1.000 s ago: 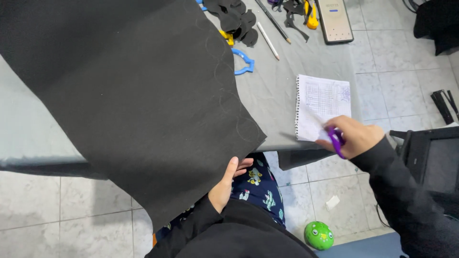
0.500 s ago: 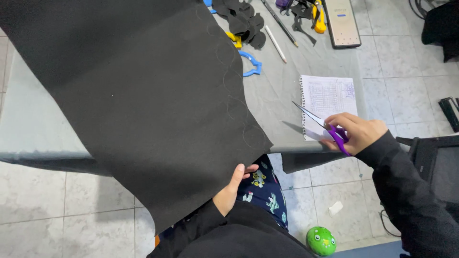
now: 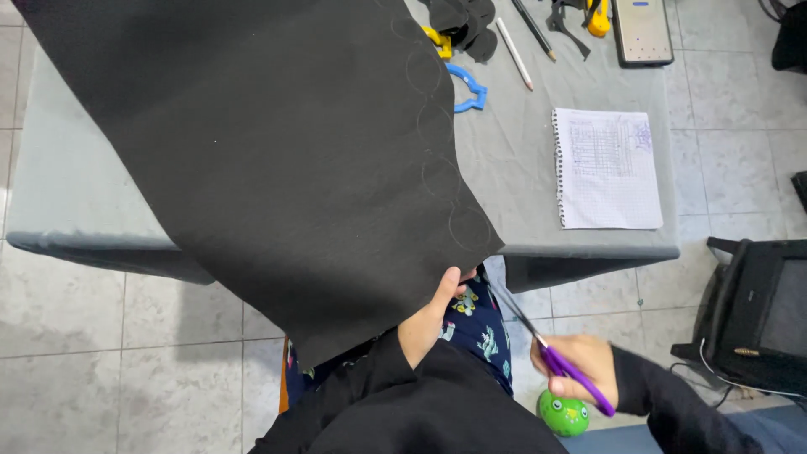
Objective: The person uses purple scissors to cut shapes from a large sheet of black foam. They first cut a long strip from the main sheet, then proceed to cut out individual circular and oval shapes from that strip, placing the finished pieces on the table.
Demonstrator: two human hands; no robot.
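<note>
A large black sheet (image 3: 277, 151) with faint circles traced along its right edge lies over the grey table (image 3: 67, 202) and hangs off the near side. My left hand (image 3: 430, 315) pinches the sheet's near corner from below. My right hand (image 3: 576, 370) holds purple-handled scissors (image 3: 551, 353), blades apart and pointing up-left toward that corner, a little short of it. The scissors sit below the table edge, over my lap.
A spiral notepad (image 3: 607, 168) lies on the table's right side. A blue cutter shape (image 3: 466, 88), a yellow tool (image 3: 437, 38), pencils (image 3: 513, 42), black cut pieces and a phone (image 3: 641, 29) lie at the back. A green ball (image 3: 563, 414) sits on the floor; a black chair (image 3: 756, 311) stands right.
My right hand has carried the scissors down from beside the notepad to below the table edge, toward the sheet's near corner. The view has shifted, showing more of the table.
</note>
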